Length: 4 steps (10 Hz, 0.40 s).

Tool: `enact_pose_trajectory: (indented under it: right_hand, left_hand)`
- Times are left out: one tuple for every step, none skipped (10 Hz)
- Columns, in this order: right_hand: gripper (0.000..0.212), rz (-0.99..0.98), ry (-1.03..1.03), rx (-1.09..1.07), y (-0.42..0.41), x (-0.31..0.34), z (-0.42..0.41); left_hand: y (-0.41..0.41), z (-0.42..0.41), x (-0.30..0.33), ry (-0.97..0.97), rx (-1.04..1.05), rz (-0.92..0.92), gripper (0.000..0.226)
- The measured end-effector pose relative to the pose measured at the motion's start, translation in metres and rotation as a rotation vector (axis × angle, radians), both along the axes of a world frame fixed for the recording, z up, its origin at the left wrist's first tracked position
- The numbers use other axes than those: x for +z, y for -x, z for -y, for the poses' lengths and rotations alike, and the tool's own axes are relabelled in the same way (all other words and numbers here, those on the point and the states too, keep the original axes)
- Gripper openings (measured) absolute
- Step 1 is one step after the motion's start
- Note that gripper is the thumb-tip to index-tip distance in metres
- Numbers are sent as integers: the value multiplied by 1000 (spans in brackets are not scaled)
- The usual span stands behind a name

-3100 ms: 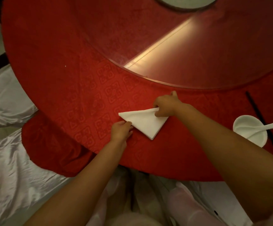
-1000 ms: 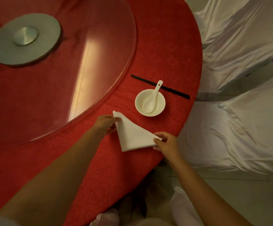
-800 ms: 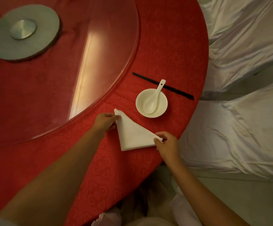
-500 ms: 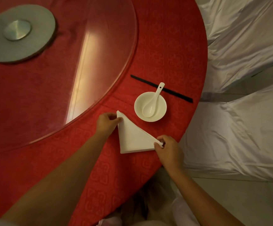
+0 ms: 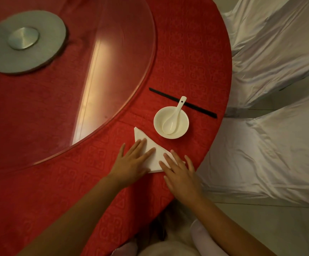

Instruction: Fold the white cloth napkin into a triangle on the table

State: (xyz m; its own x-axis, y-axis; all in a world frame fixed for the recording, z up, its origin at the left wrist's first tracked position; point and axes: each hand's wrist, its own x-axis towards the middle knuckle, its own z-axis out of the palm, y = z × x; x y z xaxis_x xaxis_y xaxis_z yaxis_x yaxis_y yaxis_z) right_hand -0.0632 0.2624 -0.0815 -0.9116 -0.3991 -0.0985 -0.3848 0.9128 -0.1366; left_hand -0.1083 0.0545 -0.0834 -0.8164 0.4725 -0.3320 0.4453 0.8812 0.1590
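The white cloth napkin (image 5: pixel 157 157) lies folded as a triangle on the red tablecloth (image 5: pixel 187 52), near the table's right edge. My left hand (image 5: pixel 134 160) rests flat on its left part, fingers spread and pointing up. My right hand (image 5: pixel 180 172) lies flat over its lower right corner, fingers apart. Both palms press down on the cloth; neither pinches it. The upper tip of the napkin shows free above my left hand.
A white bowl (image 5: pixel 182 129) with a white spoon (image 5: pixel 173 119) stands just above the napkin. Black chopsticks (image 5: pixel 200 108) lie behind it. A glass turntable (image 5: pixel 113 74) with a metal hub (image 5: pixel 23 40) covers the table's middle. White-covered chairs (image 5: pixel 272 141) stand at the right.
Both hands let go of the napkin's corners and now lie flat on top of it with fingers spread. The napkin has stayed in place beside the bowl.
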Motion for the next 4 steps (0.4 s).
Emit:
enact_pose_trajectory:
  right_hand:
    - [52, 90, -55, -12, 1, 3, 1]
    - [51, 165, -51, 16, 4, 4, 1]
    - [51, 231, -21, 34, 9, 8, 0]
    - [47, 203, -2, 40, 20, 21, 6]
  left_hand:
    - [3, -4, -2, 46, 31, 41, 71]
    - [7, -5, -1, 73, 39, 101, 74]
    - [9, -7, 10, 104, 24, 142, 76]
    - [7, -6, 26, 47, 48, 149, 80]
